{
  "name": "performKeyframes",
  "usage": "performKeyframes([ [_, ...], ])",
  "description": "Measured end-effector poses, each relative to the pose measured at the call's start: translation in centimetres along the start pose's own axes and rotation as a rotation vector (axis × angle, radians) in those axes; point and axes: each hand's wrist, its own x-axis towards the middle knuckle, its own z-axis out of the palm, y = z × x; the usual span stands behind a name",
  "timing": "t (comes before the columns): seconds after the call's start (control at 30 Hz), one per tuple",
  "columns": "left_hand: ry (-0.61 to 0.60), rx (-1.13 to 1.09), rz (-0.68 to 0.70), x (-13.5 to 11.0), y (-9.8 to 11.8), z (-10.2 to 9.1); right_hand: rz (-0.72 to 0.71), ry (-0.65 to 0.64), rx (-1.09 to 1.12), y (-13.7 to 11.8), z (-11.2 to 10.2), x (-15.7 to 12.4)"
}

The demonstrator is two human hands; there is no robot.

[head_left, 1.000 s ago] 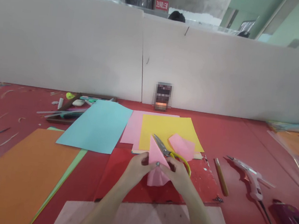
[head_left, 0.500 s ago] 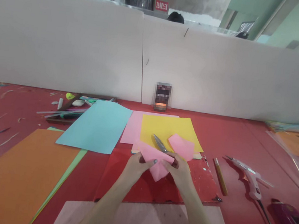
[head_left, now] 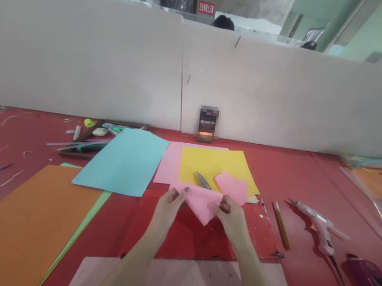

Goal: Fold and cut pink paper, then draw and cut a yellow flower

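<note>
Between my two hands is a folded piece of pink paper [head_left: 202,204], its point hanging down over a red board [head_left: 179,239]. My left hand [head_left: 168,205] is closed on the paper's upper left corner, thumb on top. My right hand [head_left: 232,217] pinches its right side, fingers curled behind. Just beyond the paper, the blades of a pair of scissors [head_left: 202,179] show; their handles are hidden. A second pink paper piece [head_left: 232,187] lies beside them on a yellow sheet [head_left: 214,164].
A blue sheet [head_left: 124,160] and an orange sheet [head_left: 25,215] lie to the left, near a tray of tools [head_left: 81,152]. On the right are a wooden-handled tool [head_left: 282,226], a glue gun [head_left: 318,223] and a purple device [head_left: 371,281]. A white partition [head_left: 117,60] stands behind.
My left hand has slid up and left along the pink paper to its corner. The paper now looks more spread out and flatter between my hands. My right hand has shifted slightly right.
</note>
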Motion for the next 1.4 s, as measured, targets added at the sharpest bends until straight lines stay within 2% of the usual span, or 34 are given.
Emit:
performKeyframes([
  [0.1, 0.081, -0.143, 0.039, 0.5, 0.6, -0.8, 0.011, -0.025, 0.018, -0.4, -0.1, -0.1],
  [0.3, 0.156, -0.173, 0.093, 0.9, 0.9, -1.4, 0.016, -0.043, 0.072, -0.7, 0.1, -0.3],
  [0.43, 0.077, -0.157, 0.091, 0.7, 0.6, -1.2, -0.002, -0.04, 0.078, -0.8, 0.1, -0.2],
  [0.53, 0.017, -0.113, 0.019, 0.6, 0.3, -1.0, -0.014, -0.048, 0.052, -0.8, 0.1, -0.2],
  [0.63, 0.049, -0.1, -0.032, 0.6, 0.0, -0.9, -0.007, -0.049, 0.07, -0.5, 0.2, -0.1],
  [0.87, 0.062, -0.123, -0.036, 1.0, -0.7, -1.1, 0.015, -0.06, 0.087, 0.2, 0.5, 0.0],
  [1.0, -0.009, -0.183, -0.049, 0.5, -0.6, -0.7, -0.102, 0.067, -0.103, 0.1, 0.3, -0.1],
  [1.07, -0.077, -0.22, -0.104, 0.2, -0.3, -0.4, -0.161, 0.162, -0.204, 0.0, 0.2, -0.4],
  [1.13, -0.154, -0.275, -0.177, 0.0, 0.1, -0.2, -0.301, 0.246, -0.281, -0.2, -0.1, -0.6],
  [1.17, -0.189, -0.304, -0.201, -0.1, 0.3, -0.1, -0.415, 0.261, -0.308, -0.3, -0.2, -0.7],
  [1.23, -0.244, -0.349, -0.208, -0.4, 0.8, -0.1, -0.687, 0.228, -0.34, -0.6, -0.4, -0.8],
  [1.3, -0.285, -0.379, -0.197, -0.6, 1.2, -0.2, -0.89, 0.173, -0.375, -0.7, -0.5, -0.8],
  [1.4, -0.317, -0.412, -0.201, -0.7, 1.4, -0.4, -0.991, 0.141, -0.444, -0.6, -0.5, -0.8],
])
